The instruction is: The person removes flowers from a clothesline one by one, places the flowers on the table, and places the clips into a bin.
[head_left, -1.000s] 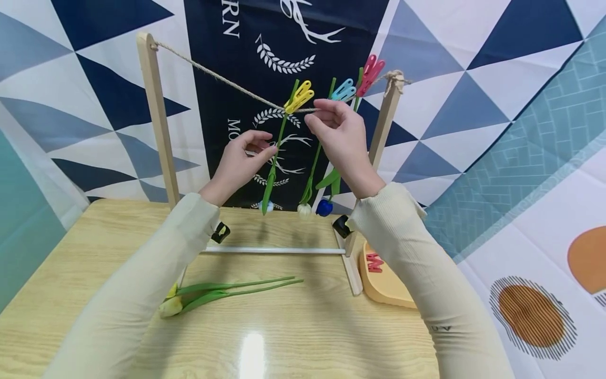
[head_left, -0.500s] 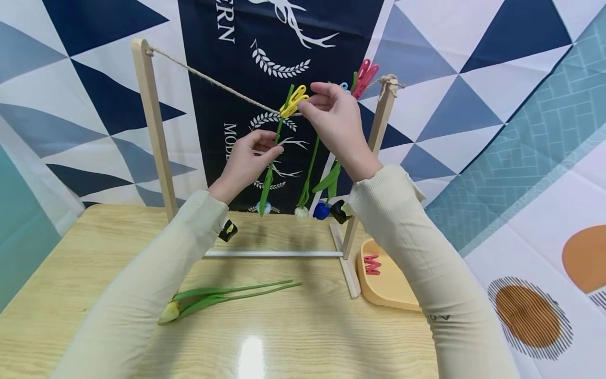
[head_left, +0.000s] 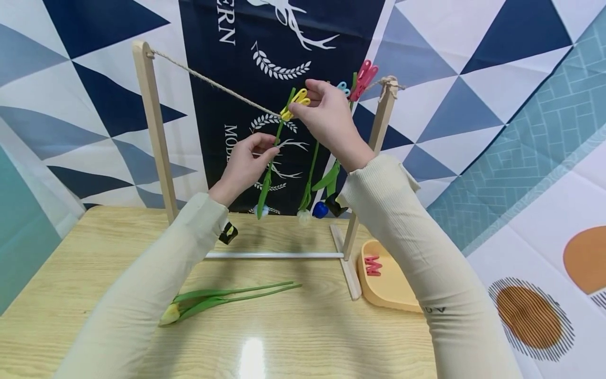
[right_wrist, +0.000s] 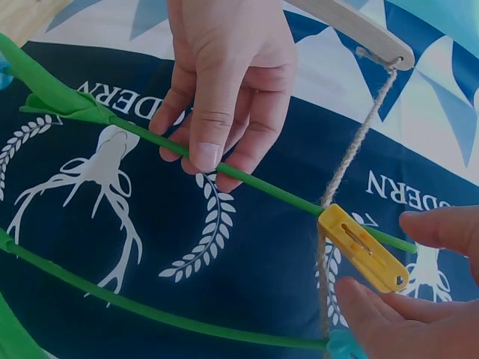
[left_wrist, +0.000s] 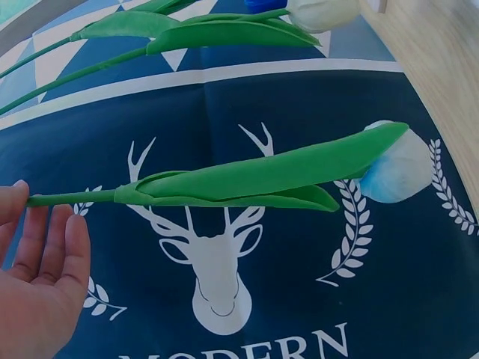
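Observation:
A tulip with a pale blue-and-white bloom (left_wrist: 393, 164) hangs head down from the rope (head_left: 213, 84), its stem caught there by a yellow clothespin (right_wrist: 363, 247). My left hand (head_left: 247, 164) pinches its green stem between thumb and fingers, below the rope. Around the yellow clothespin's free end, my right hand (head_left: 326, 113) has thumb and fingers spread, with gaps showing on both sides in the right wrist view. To the right, a white tulip (head_left: 304, 216) and a dark blue tulip (head_left: 320, 210) also hang upside down. A light blue clothespin (head_left: 343, 88), partly hidden, and a pink clothespin (head_left: 363, 79) grip the rope.
Wooden posts (head_left: 153, 121) hold the rope, joined low down by a white rod (head_left: 274, 255). Two stems with a yellowish tulip bloom (head_left: 170, 314) lie on the table (head_left: 303, 337). Red clothespins (head_left: 373, 266) sit in a yellow tray (head_left: 390, 287) beside the right foot.
My right hand has moved left from near the light blue clothespin to the yellow one. My left hand has shifted slightly and is now at the tulip's stem.

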Demonstrator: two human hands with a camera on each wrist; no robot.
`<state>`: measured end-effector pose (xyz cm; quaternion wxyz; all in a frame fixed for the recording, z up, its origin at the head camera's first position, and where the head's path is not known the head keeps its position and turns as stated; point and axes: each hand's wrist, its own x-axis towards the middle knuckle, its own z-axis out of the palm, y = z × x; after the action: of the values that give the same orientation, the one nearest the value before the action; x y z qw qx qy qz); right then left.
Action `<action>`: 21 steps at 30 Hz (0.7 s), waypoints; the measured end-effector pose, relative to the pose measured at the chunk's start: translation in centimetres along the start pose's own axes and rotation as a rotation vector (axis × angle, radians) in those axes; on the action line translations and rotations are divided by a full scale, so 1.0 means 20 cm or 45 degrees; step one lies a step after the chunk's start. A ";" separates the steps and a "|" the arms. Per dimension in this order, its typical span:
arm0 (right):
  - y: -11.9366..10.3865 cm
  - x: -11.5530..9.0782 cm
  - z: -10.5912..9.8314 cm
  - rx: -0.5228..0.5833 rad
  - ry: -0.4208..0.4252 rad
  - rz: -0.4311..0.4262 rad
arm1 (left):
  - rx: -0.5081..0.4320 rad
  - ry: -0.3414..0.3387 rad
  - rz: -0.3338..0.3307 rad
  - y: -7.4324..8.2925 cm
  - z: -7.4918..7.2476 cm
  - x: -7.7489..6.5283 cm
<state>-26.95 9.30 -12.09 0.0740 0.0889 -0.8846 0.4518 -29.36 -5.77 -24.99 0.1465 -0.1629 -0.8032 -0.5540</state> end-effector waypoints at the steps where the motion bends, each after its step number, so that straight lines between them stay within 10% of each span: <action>1: 0.00 0.00 0.00 -0.011 -0.002 0.002 | 0.001 -0.001 0.002 0.00 0.00 0.00; 21: 0.03 -0.01 -0.03 0.108 0.113 -0.033 | -0.182 -0.004 0.135 -0.04 -0.02 -0.04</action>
<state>-26.86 10.17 -12.27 0.1151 0.0834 -0.8592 0.4915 -29.05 -6.46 -25.91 0.1626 -0.2160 -0.7522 -0.6010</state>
